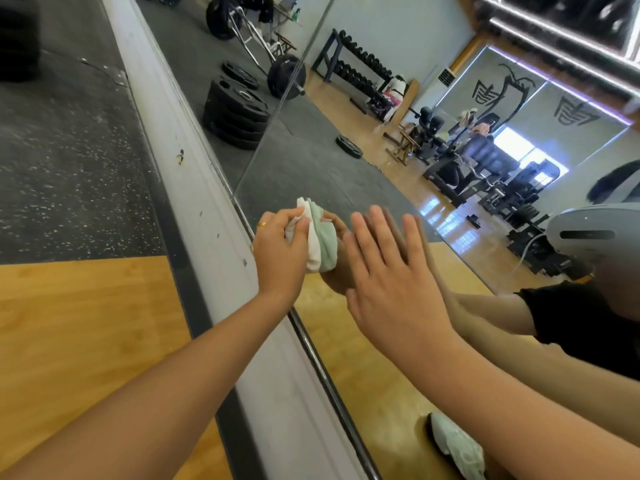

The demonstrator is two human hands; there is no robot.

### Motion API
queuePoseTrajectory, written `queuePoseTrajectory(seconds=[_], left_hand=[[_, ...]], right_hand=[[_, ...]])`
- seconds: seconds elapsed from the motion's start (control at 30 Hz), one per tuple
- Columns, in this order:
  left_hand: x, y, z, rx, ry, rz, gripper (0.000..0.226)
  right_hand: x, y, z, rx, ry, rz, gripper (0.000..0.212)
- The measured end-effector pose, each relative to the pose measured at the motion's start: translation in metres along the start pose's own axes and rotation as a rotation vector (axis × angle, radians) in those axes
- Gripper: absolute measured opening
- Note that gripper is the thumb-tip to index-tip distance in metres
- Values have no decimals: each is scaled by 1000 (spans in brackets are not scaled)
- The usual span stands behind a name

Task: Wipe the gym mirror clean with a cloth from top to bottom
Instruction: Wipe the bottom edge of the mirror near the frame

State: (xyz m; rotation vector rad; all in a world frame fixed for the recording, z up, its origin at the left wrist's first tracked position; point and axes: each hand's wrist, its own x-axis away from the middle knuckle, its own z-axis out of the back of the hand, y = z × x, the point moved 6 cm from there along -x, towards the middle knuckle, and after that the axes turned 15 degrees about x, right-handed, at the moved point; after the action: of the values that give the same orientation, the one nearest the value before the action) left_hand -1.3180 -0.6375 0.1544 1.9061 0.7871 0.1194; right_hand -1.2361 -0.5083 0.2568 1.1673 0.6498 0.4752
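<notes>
The gym mirror (pixel 346 174) fills the right of the tilted view, its lower edge running diagonally along a grey wall strip. My left hand (pixel 280 252) grips a bunched white and pale green cloth (pixel 320 237) and presses it against the glass close to the mirror's bottom edge. Just to the right of the cloth, my right hand (pixel 388 271) lies flat on the glass with its fingers straight and spread. Both hands' reflections meet them in the glass.
A grey wall base (pixel 194 188) with a dark skirting runs under the mirror. Black rubber flooring (pixel 65 161) and wooden floor (pixel 76 334) lie to the left. The glass reflects stacked weight plates (pixel 235 116), a barbell, a dumbbell rack and benches.
</notes>
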Motion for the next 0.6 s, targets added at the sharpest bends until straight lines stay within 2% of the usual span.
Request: queuePoseTrajectory(seconds=[0.1,0.2,0.27,0.3,0.43,0.47,0.5,0.6], left_hand=[[-5,15,-7,10,-97,-157,18],[-22,30,-20,18,-96,-242,15],[-40,32,-24,14,-31,-230,13],[-51,30,-24,21,10,-201,13],[-104,14,-13,0,163,-15,13],[-110,13,-11,-21,166,-9,13],[-110,13,-12,-35,151,-24,13],[-84,15,-14,-43,33,-130,12]], right_hand=[[-7,-8,-9,117,-127,75,74],[-2,-9,-9,114,-55,62,74],[-6,-8,-10,88,-31,33,71],[-6,-8,-14,66,-74,23,70],[-5,-10,-16,142,-77,57,68],[-7,-12,-13,169,-72,76,67],[-10,-13,-8,190,6,51,64],[-19,2,6,118,127,-135,66]])
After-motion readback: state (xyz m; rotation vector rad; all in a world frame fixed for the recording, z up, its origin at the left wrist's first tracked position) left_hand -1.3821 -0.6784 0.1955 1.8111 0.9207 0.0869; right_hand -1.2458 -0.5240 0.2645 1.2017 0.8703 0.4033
